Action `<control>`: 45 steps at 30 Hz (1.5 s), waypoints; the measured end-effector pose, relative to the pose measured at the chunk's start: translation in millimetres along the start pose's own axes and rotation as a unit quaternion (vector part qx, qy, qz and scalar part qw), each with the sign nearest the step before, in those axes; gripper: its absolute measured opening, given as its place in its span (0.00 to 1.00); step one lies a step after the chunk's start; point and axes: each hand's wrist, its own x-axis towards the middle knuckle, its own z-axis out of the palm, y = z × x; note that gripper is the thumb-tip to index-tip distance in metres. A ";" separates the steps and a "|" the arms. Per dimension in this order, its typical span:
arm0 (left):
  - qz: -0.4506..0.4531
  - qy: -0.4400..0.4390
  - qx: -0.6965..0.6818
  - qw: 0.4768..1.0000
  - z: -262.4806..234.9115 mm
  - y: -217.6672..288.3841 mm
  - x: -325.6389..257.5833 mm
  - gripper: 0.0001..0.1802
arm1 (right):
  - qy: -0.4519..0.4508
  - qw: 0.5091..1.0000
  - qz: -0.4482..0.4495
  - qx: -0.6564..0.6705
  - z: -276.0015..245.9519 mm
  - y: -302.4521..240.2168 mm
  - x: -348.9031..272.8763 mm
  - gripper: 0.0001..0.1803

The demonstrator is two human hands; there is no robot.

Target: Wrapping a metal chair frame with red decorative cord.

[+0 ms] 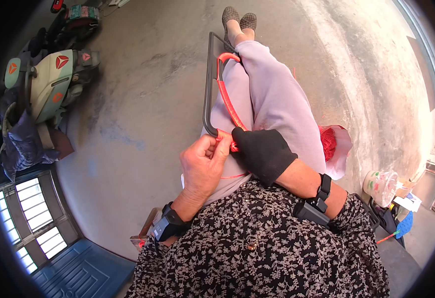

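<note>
A black metal frame (208, 84) with rounded corners rests on my legs. A bent bar wrapped in red cord (230, 107) curves down inside it, with a hooked end at the top. My left hand (202, 166) is bare, its thumb and fingers pinched on the red cord at the frame's near corner. Right beside it, my right hand (266, 155), in a black glove, is closed around the red-wrapped part; its fingertips are mostly hidden. Below the hands, a thin strand of red cord (235, 176) runs across my lap.
Red cord (328, 143) lies bundled in a pale bag by my right thigh. At far left stands a scooter (53, 82); a blue door panel (86, 270) is at lower left. A plastic tub (379, 186) and a blue paddle-shaped thing (405, 224) are at right.
</note>
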 end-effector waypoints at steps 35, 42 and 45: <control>-0.013 -0.038 -0.035 0.999 1.8 -10.2 -3.5 0.12 | 0.012 1.000 -0.008 -0.003 3.0 2.2 0.0 0.05; -0.057 -0.063 -0.183 0.979 -5.7 -14.9 0.2 0.04 | 0.012 1.000 -0.012 -0.008 1.5 3.1 -2.2 0.05; -0.059 -0.078 -0.187 0.977 -9.9 -20.2 -1.2 0.03 | 0.013 1.000 -0.010 -0.007 2.8 3.2 -2.3 0.05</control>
